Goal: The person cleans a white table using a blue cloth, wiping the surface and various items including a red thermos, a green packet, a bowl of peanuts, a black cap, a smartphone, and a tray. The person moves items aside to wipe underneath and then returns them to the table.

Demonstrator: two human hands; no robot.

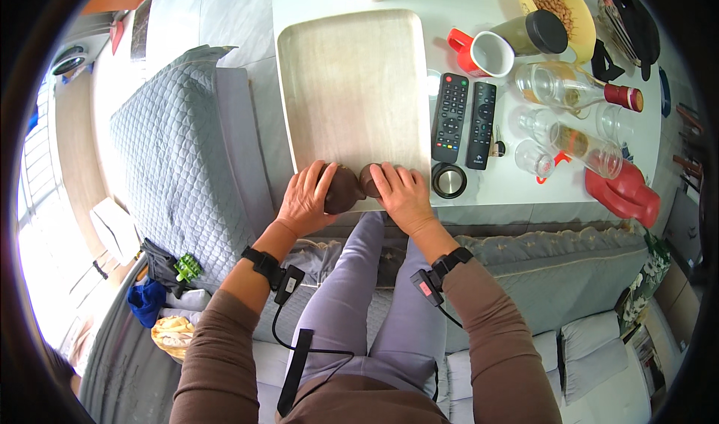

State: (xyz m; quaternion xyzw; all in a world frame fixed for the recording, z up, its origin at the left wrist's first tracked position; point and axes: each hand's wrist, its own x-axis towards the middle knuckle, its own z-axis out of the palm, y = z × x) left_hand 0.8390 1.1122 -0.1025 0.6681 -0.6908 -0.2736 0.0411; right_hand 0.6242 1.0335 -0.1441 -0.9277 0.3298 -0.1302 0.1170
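Note:
A pale wooden tray (352, 79) lies on the white table (479, 188) in front of me. At its near edge sit two dark brown rounded objects. My left hand (305, 198) wraps around the left brown object (343, 190). My right hand (404, 193) covers most of the right brown object (368, 180), which shows only at its left side. The two objects sit close together, almost touching. What they are exactly cannot be told.
Two black remotes (464, 117) lie right of the tray, with a small round metal lid (449, 180) near the table edge. Further right stand a red mug (483, 53), glass bottles (577, 87), glasses and a red jug (625, 192). A grey quilted cushion (176, 147) is at left.

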